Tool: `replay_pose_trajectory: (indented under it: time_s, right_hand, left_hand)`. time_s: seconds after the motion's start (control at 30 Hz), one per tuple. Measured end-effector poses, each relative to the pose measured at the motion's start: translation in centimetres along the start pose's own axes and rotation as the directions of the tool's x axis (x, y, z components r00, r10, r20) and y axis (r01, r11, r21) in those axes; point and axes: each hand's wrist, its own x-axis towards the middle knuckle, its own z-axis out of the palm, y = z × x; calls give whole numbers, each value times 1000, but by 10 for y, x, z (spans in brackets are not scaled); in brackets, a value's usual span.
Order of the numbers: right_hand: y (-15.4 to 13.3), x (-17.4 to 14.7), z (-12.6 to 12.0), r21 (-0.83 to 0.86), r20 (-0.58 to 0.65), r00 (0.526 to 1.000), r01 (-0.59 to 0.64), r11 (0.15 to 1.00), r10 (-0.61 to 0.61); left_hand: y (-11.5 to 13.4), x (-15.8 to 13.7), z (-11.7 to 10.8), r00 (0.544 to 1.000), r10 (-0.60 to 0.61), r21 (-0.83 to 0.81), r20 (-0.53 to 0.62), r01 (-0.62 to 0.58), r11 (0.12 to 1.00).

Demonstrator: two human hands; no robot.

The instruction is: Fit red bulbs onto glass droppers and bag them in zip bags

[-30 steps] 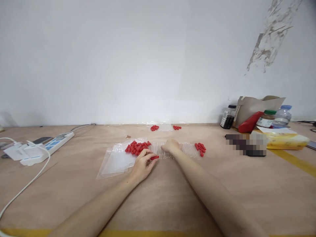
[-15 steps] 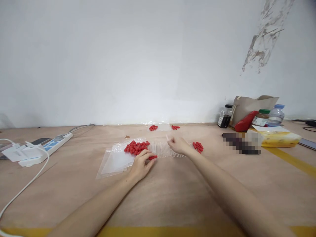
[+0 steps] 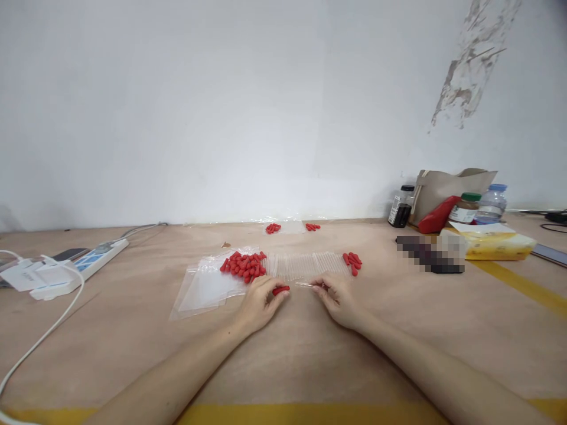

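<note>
My left hand (image 3: 260,302) pinches a red rubber dropper bulb (image 3: 280,290) between thumb and fingers. In my right hand (image 3: 337,300) a thin clear dropper tube (image 3: 303,284) is gripped, its free end pointing left toward the bulb, with a small gap between them. Behind both hands lies a row of similar clear tubes (image 3: 305,265), side by side. A heap of red bulbs (image 3: 244,265) rests on clear plastic bags (image 3: 204,289) left of the row. A smaller group of red pieces (image 3: 352,261) sits at the row's right end.
Near the wall are two more clusters of red pieces (image 3: 273,228) (image 3: 312,226) on clear plastic. A white power strip (image 3: 104,260) with cables is at left. On the right stand a dark bottle (image 3: 401,208), a beige bag (image 3: 436,192), jars and a yellow tissue pack (image 3: 500,243).
My right hand has come back from over the tube row toward me, bringing a tube near the left hand. My left hand still holds the bulb and has shifted slightly right and nearer.
</note>
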Motion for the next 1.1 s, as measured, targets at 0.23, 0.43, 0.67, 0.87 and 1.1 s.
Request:
replay_pose_trajectory:
  time_s: [0.23, 0.43, 0.67, 0.87, 1.1]
  right_hand:
    - [1, -2, 11, -51, 24, 1000, -8, 999, 9]
    - [2, -2, 12, -24, 43, 999, -10, 1000, 11]
    - [-1, -2, 9, -24, 98, 995, -6, 1000, 9]
    - [1, 0, 10, -12, 127, 992, 27, 1000, -25]
    - [6, 4, 8, -31, 150, 987, 63, 998, -58]
  left_hand:
    - [2, 1, 0, 999, 35, -3, -13, -35, 999]
    - [-2, 0, 2, 1000, 28, 1, -13, -28, 1000]
    - [-2, 0, 1, 1000, 0, -13, 5, 0, 1000]
    - [-4, 0, 0, 999, 20, -29, 28, -19, 999]
    - [-2, 1, -2, 989, 112, -30, 94, -110, 994]
